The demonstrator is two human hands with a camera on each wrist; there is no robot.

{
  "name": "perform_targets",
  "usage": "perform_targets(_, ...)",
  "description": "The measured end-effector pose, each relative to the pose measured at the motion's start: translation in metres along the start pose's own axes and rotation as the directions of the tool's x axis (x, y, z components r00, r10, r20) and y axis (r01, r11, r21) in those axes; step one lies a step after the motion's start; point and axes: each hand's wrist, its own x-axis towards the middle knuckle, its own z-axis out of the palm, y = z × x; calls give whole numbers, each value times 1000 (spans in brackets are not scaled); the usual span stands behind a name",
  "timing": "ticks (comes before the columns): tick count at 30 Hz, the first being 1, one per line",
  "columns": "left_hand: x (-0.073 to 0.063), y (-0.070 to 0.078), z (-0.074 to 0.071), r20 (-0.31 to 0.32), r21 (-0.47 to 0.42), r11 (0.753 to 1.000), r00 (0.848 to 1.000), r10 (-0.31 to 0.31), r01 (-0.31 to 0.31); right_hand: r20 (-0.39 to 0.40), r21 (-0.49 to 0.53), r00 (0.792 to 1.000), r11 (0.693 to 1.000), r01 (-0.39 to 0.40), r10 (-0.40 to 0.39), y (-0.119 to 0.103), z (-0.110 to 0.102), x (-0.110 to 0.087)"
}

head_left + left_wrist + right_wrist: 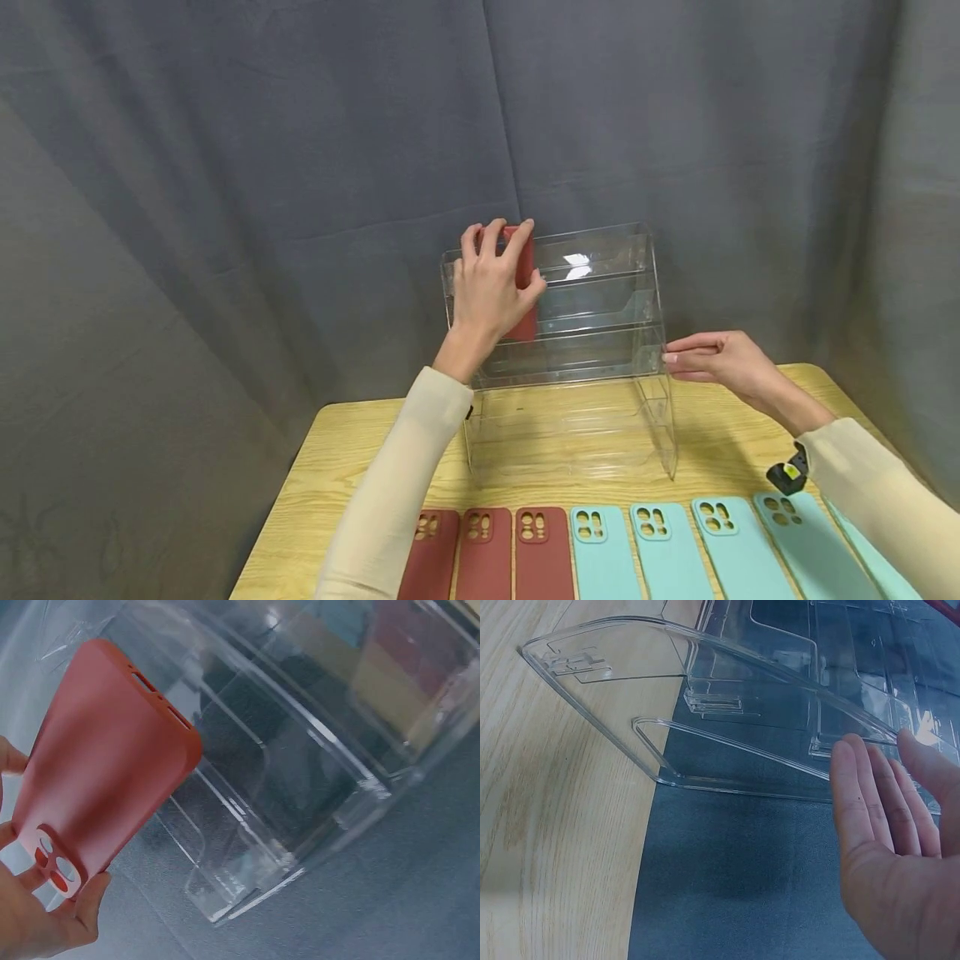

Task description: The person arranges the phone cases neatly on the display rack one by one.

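My left hand (489, 283) holds a red phone case (527, 323) at the upper left of a clear tiered rack (592, 292). In the left wrist view, the case (105, 735) is tilted, its camera cutouts near the thumb and its port end pointing away from the hand. Fingers grip its long edges close to the camera end. My right hand (723, 367) is at the rack's right side panel. In the right wrist view, the fingers (862, 795) are straight along the outside of the clear panel, with the thumb tip at its edge.
Red phone cases (486, 554) and several light-blue ones (607, 554) lie in a row along the front of the wooden table (330, 467). A grey curtain (337, 167) hangs behind the rack. A black device (787, 475) is strapped at the right wrist.
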Motion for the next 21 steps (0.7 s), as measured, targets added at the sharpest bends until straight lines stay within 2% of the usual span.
perform_targets(8, 37, 4, 0, 59, 49, 999, 998, 12, -15, -24, -26, 1000, 1000, 1, -1, -4, 0, -2)
perform_targets(21, 89, 22, 6, 148, 61, 998, 988, -44, 35, -23, -48, 1000, 999, 1, -2, -6, -2, -4)
